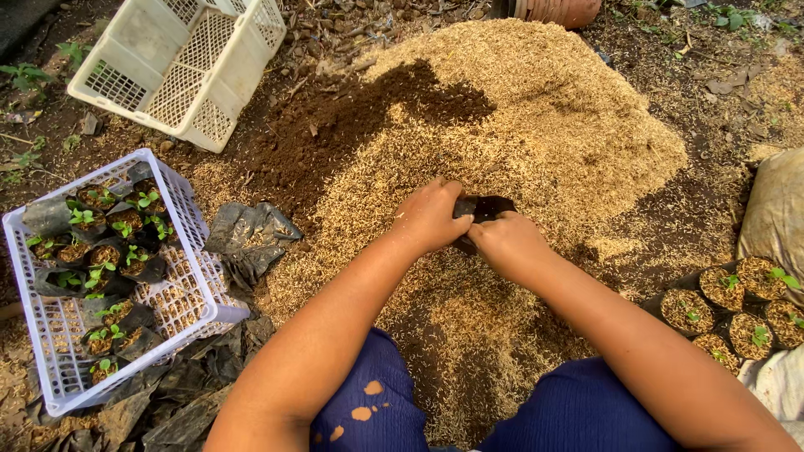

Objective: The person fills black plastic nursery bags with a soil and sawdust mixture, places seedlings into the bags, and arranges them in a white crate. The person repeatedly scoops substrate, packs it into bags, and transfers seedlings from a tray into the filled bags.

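Both hands are closed on a small black nursery bag that sits at the centre of the view, on the near slope of a big heap of rice husk mix. The left hand pinches the bag's rim from the 9 o'clock side, while the right hand grips it from 5 o'clock, so the mouth is held open between them. The inside of the bag is too dark to tell how full it is.

To do this step well, I judge that the rim should stay stretched wide and the bag upright, so that loose husk falls in rather than spills past the edge. Pressing the base into the heap would steady it. A patch of dark soil lies at 11 o'clock of the hands, within reach.

At 9 o'clock stands a lilac crate part-filled with bagged seedlings; an empty white crate lies tipped at 10 o'clock. Spare black bags lie between the lilac crate and the heap. More filled bags stand at 3 o'clock, beside a sack.
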